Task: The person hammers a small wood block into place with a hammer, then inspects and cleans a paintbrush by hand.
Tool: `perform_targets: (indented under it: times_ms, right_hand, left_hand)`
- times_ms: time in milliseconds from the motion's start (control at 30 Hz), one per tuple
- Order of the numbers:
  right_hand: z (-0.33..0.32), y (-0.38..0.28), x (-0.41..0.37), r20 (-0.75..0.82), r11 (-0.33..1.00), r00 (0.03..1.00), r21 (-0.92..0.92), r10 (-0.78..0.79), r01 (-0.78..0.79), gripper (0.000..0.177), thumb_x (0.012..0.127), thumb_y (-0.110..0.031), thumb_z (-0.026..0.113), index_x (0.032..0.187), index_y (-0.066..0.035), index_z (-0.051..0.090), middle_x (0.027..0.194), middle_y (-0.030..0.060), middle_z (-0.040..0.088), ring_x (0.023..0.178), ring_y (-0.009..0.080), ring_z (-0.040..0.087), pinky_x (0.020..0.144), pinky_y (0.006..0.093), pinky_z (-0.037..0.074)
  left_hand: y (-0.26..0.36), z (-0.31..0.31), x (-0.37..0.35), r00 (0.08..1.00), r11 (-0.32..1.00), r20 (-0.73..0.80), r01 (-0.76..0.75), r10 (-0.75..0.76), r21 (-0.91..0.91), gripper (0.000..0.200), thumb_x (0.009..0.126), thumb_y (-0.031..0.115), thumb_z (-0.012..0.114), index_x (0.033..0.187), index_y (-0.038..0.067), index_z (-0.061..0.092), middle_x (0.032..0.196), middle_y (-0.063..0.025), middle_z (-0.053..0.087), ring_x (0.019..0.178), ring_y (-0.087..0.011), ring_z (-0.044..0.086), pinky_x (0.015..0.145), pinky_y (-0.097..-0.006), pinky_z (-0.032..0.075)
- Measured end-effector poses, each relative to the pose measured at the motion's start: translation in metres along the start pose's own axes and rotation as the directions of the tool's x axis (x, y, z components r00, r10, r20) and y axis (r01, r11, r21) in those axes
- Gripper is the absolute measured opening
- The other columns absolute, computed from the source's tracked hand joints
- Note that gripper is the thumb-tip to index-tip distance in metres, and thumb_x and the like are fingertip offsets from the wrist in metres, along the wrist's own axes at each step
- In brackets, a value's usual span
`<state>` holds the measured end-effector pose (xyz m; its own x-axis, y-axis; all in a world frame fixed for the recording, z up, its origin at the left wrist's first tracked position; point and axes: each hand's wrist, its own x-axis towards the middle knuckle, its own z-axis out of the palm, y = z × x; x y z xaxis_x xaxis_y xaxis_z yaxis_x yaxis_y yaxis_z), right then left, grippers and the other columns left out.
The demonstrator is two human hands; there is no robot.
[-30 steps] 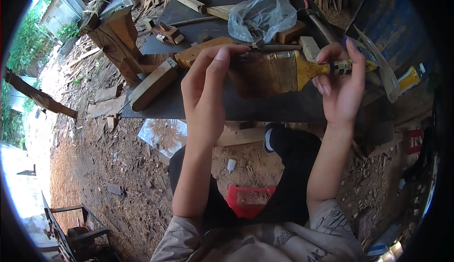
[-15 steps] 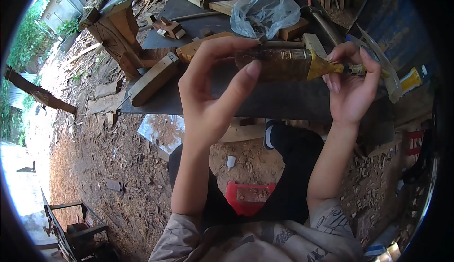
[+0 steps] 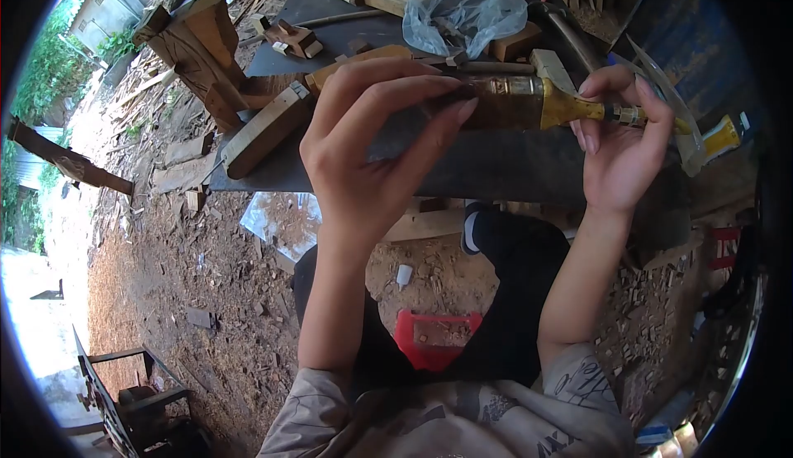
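A long tool (image 3: 570, 109) with a yellow neck and a dark brown, translucent-looking body is held level above the dark table. My left hand (image 3: 376, 140) has its thumb and fingertips closed on the tool's brown left end. Around the metal part to the right of the yellow neck, the fingers of my right hand (image 3: 624, 140) are curled. The tool's exact kind cannot be made out.
The dark table (image 3: 496, 169) bears a clear plastic bag (image 3: 462, 14), a small wooden plane (image 3: 293, 39) and wooden blocks. Left of it stands a carved wooden piece (image 3: 198, 57). A red stool (image 3: 438, 338) is between the legs; wood chips cover the ground.
My left hand has turned, and its fingers have come together on the brown end. The right hand and the tool have shifted slightly right.
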<state>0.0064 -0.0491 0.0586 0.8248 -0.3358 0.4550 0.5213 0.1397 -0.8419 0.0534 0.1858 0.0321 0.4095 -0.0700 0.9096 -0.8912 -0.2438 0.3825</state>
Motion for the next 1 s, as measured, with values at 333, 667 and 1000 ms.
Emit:
perform_targets:
  times_ms: [333,667,1000]
  right_hand:
    - [0.006,-0.002,-0.002,-0.025,0.992,0.998,-0.111,-0.064,0.061,0.052,0.102,-0.038,0.038,0.084,0.001,0.067,0.086,0.0097,0.070,0.054,0.0126,0.045,0.054,0.0265,0.037]
    - [0.014,-0.011,-0.014,0.027,0.915,0.972,-0.334,-0.232,0.228,0.057,0.109,-0.041,0.040,0.082,0.000,0.070,0.080,0.0106,0.075,0.052,0.0108,0.052,0.049,0.0245,0.040]
    - [0.022,-0.011,-0.024,0.002,0.800,0.920,-0.493,-0.392,0.342,0.057,0.108,-0.038,0.042,0.079,0.003,0.069,0.078,0.0136,0.071,0.049,0.0113,0.048,0.045,0.0229,0.035]
  left_hand:
    - [0.002,0.003,-0.001,0.999,0.999,-0.015,0.032,-0.031,0.036,0.018,0.082,0.002,0.087,0.099,0.001,0.080,0.104,-0.0085,0.075,0.096,-0.0172,0.072,0.084,-0.0304,0.057]
    - [0.001,0.006,-0.005,0.993,0.990,-0.029,0.113,-0.111,0.089,0.015,0.083,0.005,0.086,0.096,0.004,0.080,0.095,-0.0061,0.073,0.088,-0.0181,0.069,0.078,-0.0305,0.053]
    - [0.002,0.008,-0.005,0.994,0.989,0.004,0.110,-0.111,0.098,0.011,0.085,0.006,0.083,0.093,0.004,0.076,0.090,-0.0075,0.069,0.083,-0.0233,0.067,0.074,-0.0344,0.052]
